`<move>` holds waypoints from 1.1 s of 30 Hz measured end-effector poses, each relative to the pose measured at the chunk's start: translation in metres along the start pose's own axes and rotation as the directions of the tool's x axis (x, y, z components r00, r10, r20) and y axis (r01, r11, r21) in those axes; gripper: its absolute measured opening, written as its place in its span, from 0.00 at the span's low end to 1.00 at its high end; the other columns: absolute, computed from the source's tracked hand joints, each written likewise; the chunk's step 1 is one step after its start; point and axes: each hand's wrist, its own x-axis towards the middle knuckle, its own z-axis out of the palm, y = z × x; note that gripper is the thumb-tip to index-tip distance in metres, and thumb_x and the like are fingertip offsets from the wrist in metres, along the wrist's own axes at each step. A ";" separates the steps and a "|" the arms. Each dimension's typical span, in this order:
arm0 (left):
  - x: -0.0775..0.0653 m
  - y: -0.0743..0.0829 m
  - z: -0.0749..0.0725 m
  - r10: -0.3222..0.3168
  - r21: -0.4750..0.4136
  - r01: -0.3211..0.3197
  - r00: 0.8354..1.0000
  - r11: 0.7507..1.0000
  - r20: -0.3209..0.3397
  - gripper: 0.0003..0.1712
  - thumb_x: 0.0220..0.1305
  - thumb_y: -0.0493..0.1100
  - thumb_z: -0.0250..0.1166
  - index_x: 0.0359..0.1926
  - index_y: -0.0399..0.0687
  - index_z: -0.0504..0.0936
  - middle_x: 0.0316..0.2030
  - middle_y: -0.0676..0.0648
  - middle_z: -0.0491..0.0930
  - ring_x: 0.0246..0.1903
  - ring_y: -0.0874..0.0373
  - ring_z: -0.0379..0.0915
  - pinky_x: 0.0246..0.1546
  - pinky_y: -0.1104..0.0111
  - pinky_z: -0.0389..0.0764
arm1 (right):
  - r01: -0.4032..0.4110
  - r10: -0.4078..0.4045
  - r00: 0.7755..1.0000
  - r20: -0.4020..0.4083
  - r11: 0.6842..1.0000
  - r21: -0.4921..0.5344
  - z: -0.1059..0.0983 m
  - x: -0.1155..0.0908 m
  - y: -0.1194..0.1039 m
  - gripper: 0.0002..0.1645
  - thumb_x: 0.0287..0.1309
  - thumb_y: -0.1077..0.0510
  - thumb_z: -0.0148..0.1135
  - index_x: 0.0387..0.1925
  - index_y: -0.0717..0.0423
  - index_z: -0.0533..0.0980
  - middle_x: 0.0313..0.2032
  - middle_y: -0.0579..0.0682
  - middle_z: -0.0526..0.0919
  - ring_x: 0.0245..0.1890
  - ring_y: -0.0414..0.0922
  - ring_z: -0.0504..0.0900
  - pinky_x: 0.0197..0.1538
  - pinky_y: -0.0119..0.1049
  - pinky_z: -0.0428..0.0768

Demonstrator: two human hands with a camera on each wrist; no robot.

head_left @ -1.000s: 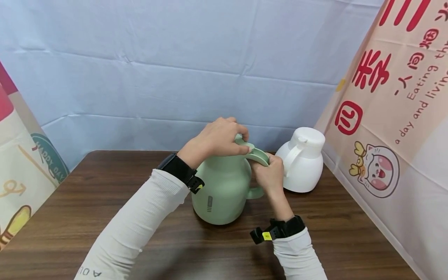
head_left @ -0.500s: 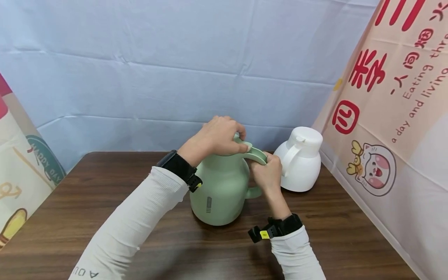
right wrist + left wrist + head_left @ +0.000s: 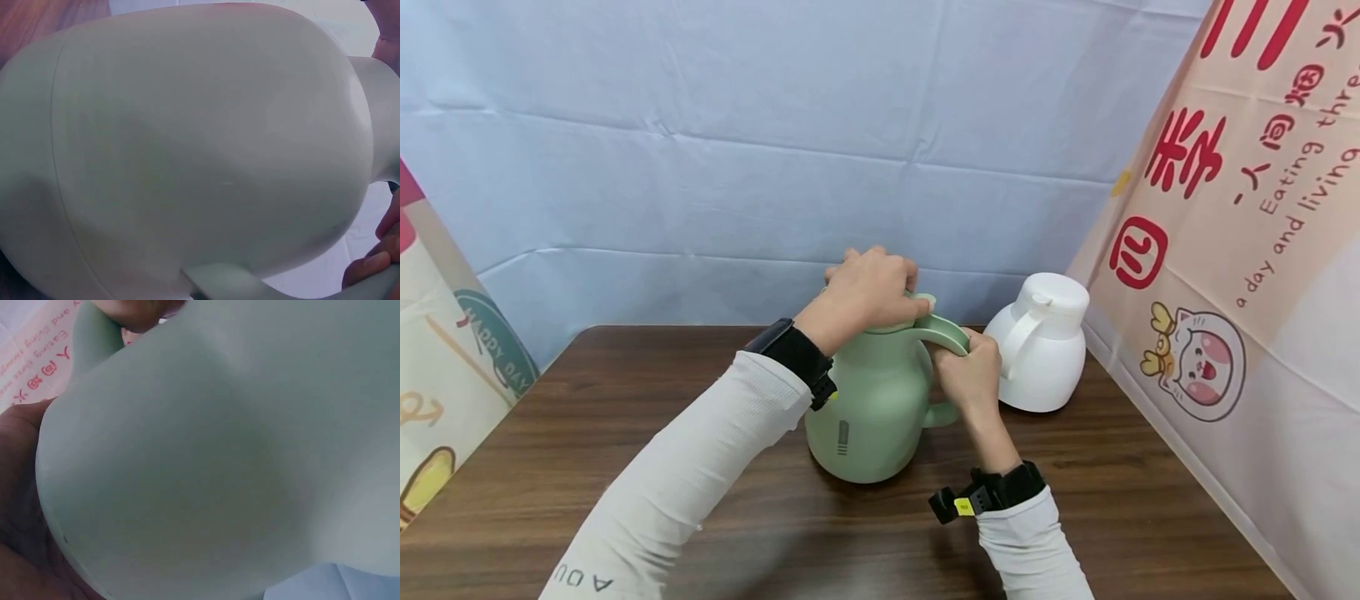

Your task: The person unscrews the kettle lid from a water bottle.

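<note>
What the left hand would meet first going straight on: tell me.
Past the green jug it grips, the left hand would likely meet the blue cloth; the gap is hard to judge.

– What is placed at the right side of the wooden table?

– A white jug is stood upright near the edge, its handle turned leftward.

– And how is the table surrounded?

– The back is hung with a creased, pale blue cloth. On the right, a printed cloth is marked with red characters and a cat's face; on the left-hand cloth, "HAPPY DAY" is lettered.
</note>
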 end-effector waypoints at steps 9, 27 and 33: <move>0.006 -0.001 -0.006 0.021 -0.010 -0.021 0.999 1.000 0.048 0.19 0.57 0.66 0.56 0.30 0.59 0.74 0.36 0.52 0.68 0.37 0.48 0.60 0.33 0.51 0.66 | 0.015 -0.015 1.000 0.004 1.000 -0.002 -0.002 0.001 0.000 0.29 0.49 0.61 0.66 0.04 0.54 0.59 0.04 0.44 0.56 0.07 0.41 0.53 0.15 0.34 0.57; 0.014 -0.001 -0.010 -0.054 -0.037 0.059 0.992 0.998 0.116 0.16 0.55 0.63 0.57 0.34 0.58 0.75 0.36 0.48 0.70 0.41 0.46 0.61 0.30 0.53 0.67 | -0.002 0.002 1.000 -0.002 1.000 -0.010 -0.001 -0.002 0.002 0.26 0.47 0.61 0.66 0.05 0.54 0.61 0.05 0.45 0.59 0.08 0.42 0.57 0.16 0.34 0.59; 0.017 0.002 -0.011 -0.122 -0.032 0.126 0.987 0.992 0.105 0.14 0.56 0.59 0.55 0.38 0.58 0.75 0.34 0.49 0.71 0.41 0.45 0.63 0.31 0.52 0.66 | 0.003 -0.003 1.000 0.000 1.000 -0.008 -0.001 -0.001 0.002 0.27 0.47 0.60 0.67 0.05 0.54 0.61 0.05 0.45 0.59 0.08 0.42 0.57 0.16 0.34 0.59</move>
